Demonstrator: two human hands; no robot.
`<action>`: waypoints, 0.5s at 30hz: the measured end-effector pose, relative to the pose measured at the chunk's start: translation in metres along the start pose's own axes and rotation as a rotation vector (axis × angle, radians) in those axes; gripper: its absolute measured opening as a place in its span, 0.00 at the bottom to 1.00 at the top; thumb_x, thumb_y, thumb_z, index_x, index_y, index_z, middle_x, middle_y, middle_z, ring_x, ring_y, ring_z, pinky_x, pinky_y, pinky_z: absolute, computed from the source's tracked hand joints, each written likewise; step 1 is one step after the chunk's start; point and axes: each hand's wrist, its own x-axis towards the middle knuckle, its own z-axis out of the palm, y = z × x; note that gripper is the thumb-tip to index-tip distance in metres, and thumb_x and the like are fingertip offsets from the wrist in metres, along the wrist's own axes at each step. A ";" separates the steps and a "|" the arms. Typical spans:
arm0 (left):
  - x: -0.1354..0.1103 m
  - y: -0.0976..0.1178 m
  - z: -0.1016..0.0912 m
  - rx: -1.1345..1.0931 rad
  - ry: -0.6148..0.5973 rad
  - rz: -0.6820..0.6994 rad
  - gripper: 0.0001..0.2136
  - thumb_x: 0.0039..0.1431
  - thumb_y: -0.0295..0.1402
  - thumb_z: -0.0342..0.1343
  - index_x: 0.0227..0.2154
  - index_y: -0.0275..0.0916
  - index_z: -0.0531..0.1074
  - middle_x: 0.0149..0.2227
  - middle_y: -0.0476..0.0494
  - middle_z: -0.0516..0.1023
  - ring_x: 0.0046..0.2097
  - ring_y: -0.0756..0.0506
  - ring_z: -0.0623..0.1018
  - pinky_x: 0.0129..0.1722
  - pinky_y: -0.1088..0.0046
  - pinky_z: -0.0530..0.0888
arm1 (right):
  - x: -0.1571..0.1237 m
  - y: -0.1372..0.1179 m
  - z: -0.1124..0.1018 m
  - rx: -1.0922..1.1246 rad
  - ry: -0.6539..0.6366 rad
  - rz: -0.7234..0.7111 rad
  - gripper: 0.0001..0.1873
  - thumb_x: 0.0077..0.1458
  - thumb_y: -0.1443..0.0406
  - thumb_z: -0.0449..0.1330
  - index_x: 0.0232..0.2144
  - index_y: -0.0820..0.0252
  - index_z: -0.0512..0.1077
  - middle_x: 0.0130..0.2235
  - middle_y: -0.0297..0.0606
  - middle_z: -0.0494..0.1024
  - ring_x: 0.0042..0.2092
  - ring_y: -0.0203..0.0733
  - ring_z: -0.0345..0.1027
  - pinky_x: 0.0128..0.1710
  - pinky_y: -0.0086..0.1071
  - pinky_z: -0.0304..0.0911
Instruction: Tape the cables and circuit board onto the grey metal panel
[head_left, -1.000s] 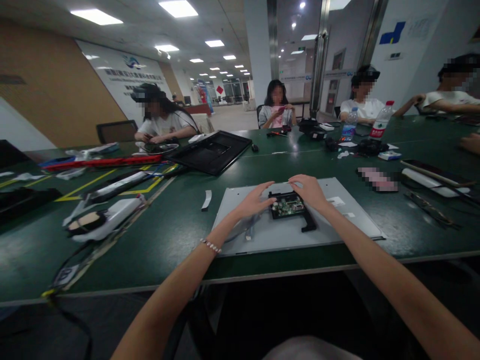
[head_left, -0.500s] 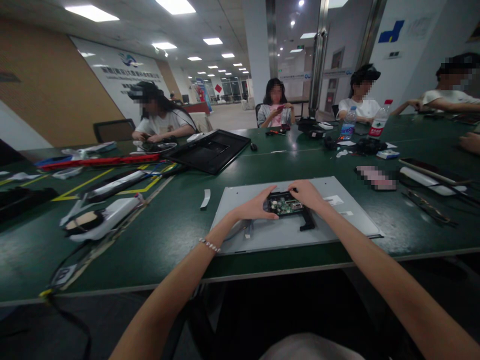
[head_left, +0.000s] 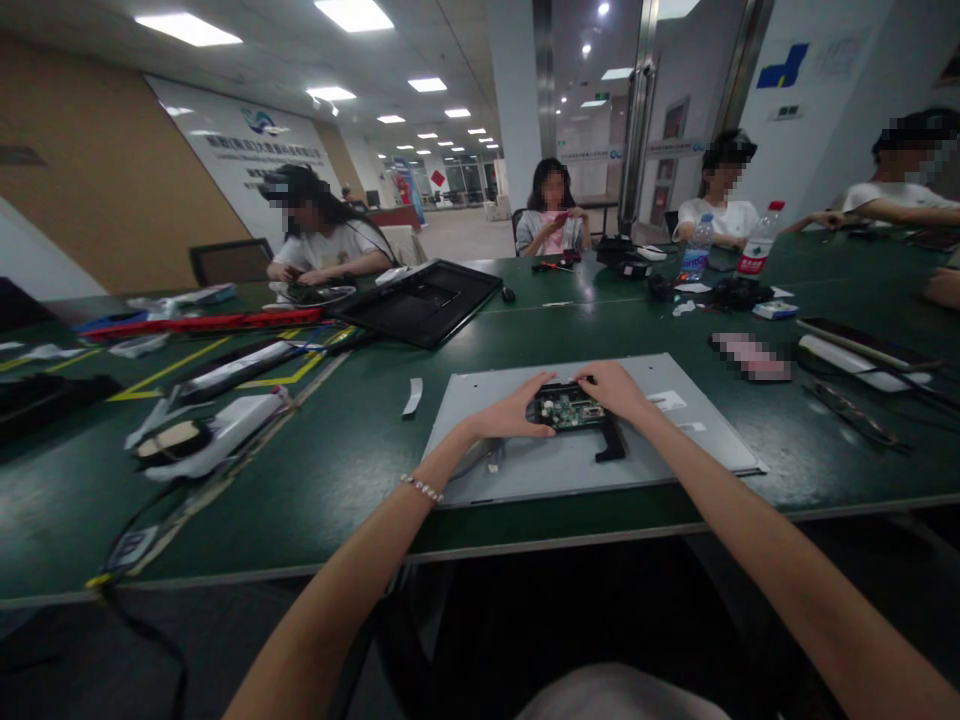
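Note:
A green circuit board (head_left: pixel 572 411) sits in a black plastic frame (head_left: pixel 609 440) on a flat grey metal panel (head_left: pixel 540 478), which lies on the table in front of me. My left hand (head_left: pixel 517 408) spans the frame's left side, thumb at the near edge and fingers at the far edge, gripping it. At the far right corner, my right hand (head_left: pixel 611 386) has its fingers bent and pressed onto the frame's edge; the fingertips are partly hidden. Thin cables with a connector (head_left: pixel 493 462) lie on the panel beside my left wrist.
On the green table (head_left: pixel 345 500) lie a black monitor housing (head_left: pixel 427 300), a white strip (head_left: pixel 412 397), a white cable-tied device (head_left: pixel 217 430), a pink phone-like object (head_left: pixel 751 357) and bottles (head_left: pixel 761 243). Several people sit around the table.
Both hands stay at the frame with almost no movement. The whole view has shifted very slightly.

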 end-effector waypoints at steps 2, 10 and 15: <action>0.000 0.000 0.000 0.002 0.007 0.000 0.52 0.48 0.49 0.63 0.69 0.38 0.40 0.70 0.34 0.43 0.70 0.36 0.49 0.68 0.58 0.48 | 0.000 0.000 0.000 0.005 -0.002 -0.010 0.12 0.60 0.68 0.56 0.42 0.60 0.79 0.45 0.42 0.81 0.49 0.45 0.73 0.52 0.34 0.62; -0.001 0.001 0.000 0.005 0.010 -0.005 0.52 0.48 0.49 0.63 0.69 0.38 0.40 0.70 0.35 0.43 0.70 0.37 0.49 0.68 0.59 0.48 | 0.000 0.000 0.002 0.031 -0.016 -0.042 0.12 0.59 0.70 0.57 0.41 0.60 0.79 0.45 0.41 0.81 0.49 0.45 0.73 0.53 0.35 0.62; -0.001 0.001 -0.001 -0.007 0.005 -0.018 0.54 0.46 0.51 0.64 0.69 0.37 0.40 0.70 0.33 0.43 0.70 0.36 0.49 0.68 0.58 0.48 | -0.003 -0.003 0.000 0.050 -0.005 -0.053 0.12 0.58 0.70 0.58 0.42 0.60 0.79 0.45 0.42 0.81 0.49 0.45 0.73 0.52 0.36 0.63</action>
